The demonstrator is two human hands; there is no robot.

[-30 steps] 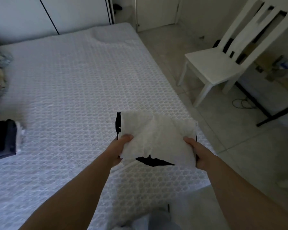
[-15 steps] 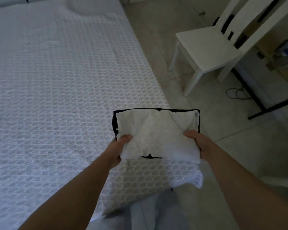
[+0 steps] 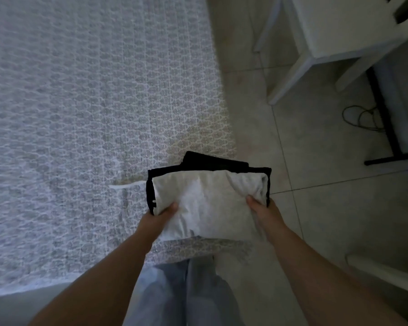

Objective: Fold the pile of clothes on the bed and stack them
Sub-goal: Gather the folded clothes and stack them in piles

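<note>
Folded white garment [image 3: 205, 203] with black trim, pinched at its near corners by left hand [image 3: 159, 216] and right hand [image 3: 264, 211], hands apart. Carried from over the bed [image 3: 80, 114] to its near right corner; dark layer newly exposed behind. Folding apparently finished, stacking pending.

The folded garment [image 3: 207, 203] is soft matt cloth, white on the face with a black edge trim, a bit crumpled and fuzzy like jersey or fleece (hard to say which in this light). The bed cover [image 3: 85, 109] is a textured white quilted fabric with a raised lattice pattern, matt all over. The floor [image 3: 327, 208] is smooth pale tile with a faint sheen and thin grout lines. The chair [image 3: 316, 43] looks like white painted wood, smooth. The trousers [image 3: 186, 295] are light, plain matt cloth.
</note>
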